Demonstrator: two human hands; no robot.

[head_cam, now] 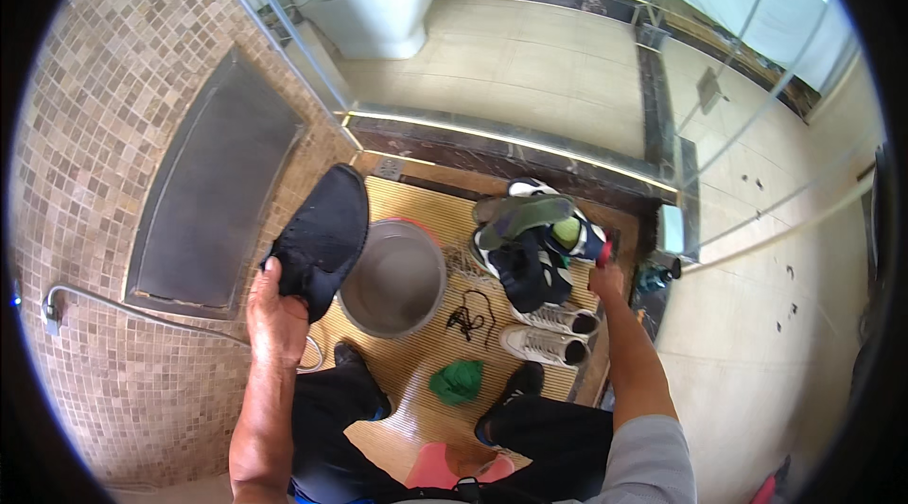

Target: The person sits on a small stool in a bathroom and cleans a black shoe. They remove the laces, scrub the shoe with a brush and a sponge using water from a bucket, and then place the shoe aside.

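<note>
My left hand [278,316] grips a black shoe [323,234] by its lower end, raised to the left of a grey bucket [392,280]. The bucket holds greyish liquid. Over on the right, my right hand [607,282] is closed around a small red object [604,254], perhaps a brush handle; the fingers hide most of it. Just left of that hand lies a heap of dark and white shoes [525,263], with a camouflage-patterned insole or shoe piece [528,217] on top. A pair of white lace-up shoes [545,344] sits below the heap.
Black laces [469,319] and a crumpled green cloth or bag [457,382] lie on the ribbed mat [418,390]. A pink stool [429,465] is beneath me. A dark stone curb [496,142] and glass panels border the shower. A hose [142,305] runs along the left wall.
</note>
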